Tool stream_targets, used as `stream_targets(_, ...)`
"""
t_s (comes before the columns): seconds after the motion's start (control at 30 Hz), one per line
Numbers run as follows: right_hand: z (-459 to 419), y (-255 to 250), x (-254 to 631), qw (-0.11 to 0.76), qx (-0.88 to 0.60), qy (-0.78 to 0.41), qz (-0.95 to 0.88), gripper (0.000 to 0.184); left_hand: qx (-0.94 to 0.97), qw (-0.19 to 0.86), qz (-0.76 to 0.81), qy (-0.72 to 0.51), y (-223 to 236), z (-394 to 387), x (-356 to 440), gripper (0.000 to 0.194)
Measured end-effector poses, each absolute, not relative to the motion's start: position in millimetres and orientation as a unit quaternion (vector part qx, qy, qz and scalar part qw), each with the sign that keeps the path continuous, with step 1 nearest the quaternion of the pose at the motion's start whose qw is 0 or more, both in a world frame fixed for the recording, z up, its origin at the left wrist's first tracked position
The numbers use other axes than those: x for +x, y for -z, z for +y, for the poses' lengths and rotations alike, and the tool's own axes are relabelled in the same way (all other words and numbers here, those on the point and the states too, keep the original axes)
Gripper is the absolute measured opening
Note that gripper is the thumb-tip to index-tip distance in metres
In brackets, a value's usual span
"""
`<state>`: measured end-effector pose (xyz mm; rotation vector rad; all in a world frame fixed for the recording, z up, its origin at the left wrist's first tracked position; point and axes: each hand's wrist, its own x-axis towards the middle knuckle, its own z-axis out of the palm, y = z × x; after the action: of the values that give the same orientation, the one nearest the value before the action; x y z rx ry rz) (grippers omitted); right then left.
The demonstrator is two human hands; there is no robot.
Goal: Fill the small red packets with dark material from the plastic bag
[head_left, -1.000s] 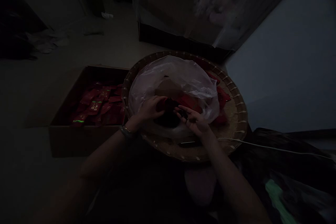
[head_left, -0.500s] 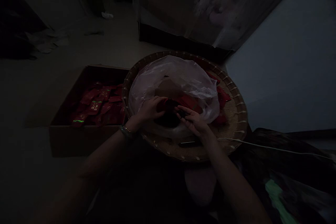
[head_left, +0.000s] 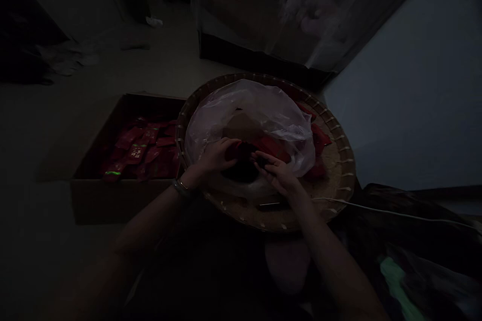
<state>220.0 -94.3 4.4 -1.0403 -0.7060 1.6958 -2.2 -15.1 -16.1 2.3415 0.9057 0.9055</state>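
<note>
In the dim head view, my left hand is closed on a small red packet, whose mouth seems to face right. My right hand is just right of the packet, palm partly up. Its fingers are curled around small dark matter that is too dim to name. Both hands are over a clear plastic bag, rolled open on a round woven bamboo tray. Inside the bag lie dark contents and a red packet behind my right fingers.
Left of the tray is a cardboard box holding many red packets. More red packets lie on the tray's right side. A dark phone-like object lies near its front rim. A white cable runs off right.
Almost nothing differs. My right fingers have shifted very slightly beside the red packet, and my left hand keeps its place.
</note>
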Motion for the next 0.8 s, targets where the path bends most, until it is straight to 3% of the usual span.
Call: stream_targets(0.8, -88, -9, 219, 0.497, -0.483, -0.655, -0.301, 0.034, 0.862, 0.227, 0.324, -0.316, 12, -17, -2, 0.053)
